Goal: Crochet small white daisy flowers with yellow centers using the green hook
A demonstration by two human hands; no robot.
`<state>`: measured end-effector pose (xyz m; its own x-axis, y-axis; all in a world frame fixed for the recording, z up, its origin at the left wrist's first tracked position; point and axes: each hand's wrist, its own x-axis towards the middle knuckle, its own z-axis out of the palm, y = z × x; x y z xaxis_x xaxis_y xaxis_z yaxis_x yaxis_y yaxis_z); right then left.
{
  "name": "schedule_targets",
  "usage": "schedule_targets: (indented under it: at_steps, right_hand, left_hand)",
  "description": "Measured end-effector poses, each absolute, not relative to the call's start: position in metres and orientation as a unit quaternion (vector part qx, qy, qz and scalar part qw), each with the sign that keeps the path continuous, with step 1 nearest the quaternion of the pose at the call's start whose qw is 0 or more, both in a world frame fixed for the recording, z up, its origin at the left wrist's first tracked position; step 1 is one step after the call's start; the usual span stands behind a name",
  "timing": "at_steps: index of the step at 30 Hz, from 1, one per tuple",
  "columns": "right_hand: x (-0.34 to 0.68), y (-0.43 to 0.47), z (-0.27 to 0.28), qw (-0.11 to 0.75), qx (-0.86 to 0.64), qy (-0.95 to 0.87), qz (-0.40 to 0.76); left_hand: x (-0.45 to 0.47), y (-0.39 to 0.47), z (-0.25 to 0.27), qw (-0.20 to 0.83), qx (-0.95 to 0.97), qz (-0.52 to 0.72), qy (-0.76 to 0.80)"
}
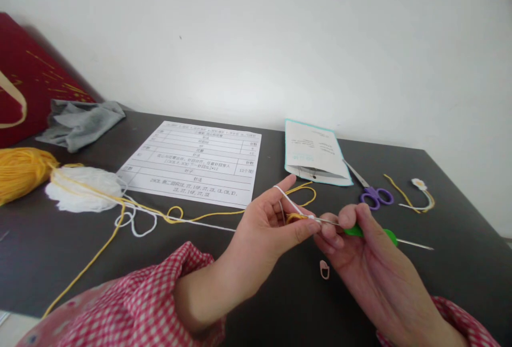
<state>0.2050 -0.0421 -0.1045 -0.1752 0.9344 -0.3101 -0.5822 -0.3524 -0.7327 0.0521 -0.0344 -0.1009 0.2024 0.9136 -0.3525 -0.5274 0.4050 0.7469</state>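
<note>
Between thumb and fingers, my left hand (272,224) pinches a small crochet piece (296,217) of yellow and white yarn. A white strand (288,199) runs taut over its raised index finger. My right hand (364,251) is closed round the green handle of a crochet hook (354,231). The hook's metal tip meets the work at my left fingertips; its other metal end points out to the right. Fingers partly hide the stitches. Below the hands lies a pink stitch marker (324,269) on the dark table.
At left sit a white yarn ball (84,190) and a yellow yarn ball (24,174), strands trailing across the table (180,272). Behind are a printed sheet (192,163), a pouch (314,150), purple scissors (374,195), a small crocheted flower (419,184), grey cloth (82,123) and red bag (36,80).
</note>
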Motion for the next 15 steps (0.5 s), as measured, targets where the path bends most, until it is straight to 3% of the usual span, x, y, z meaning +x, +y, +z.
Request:
schedule_targets:
  at_steps: [10,15]
  right_hand:
    - [0.2074,-0.0359,-0.1082,0.469,-0.380,-0.114,0.789]
    - [0.2074,-0.0354,-0.1103,0.455,-0.386,-0.093,0.797]
  left_hand:
    - [0.0543,-0.0365,-0.1005,0.672,0.338,0.490,0.440]
    - [0.0527,-0.0395,-0.1040,0.592,0.447,0.503,0.444]
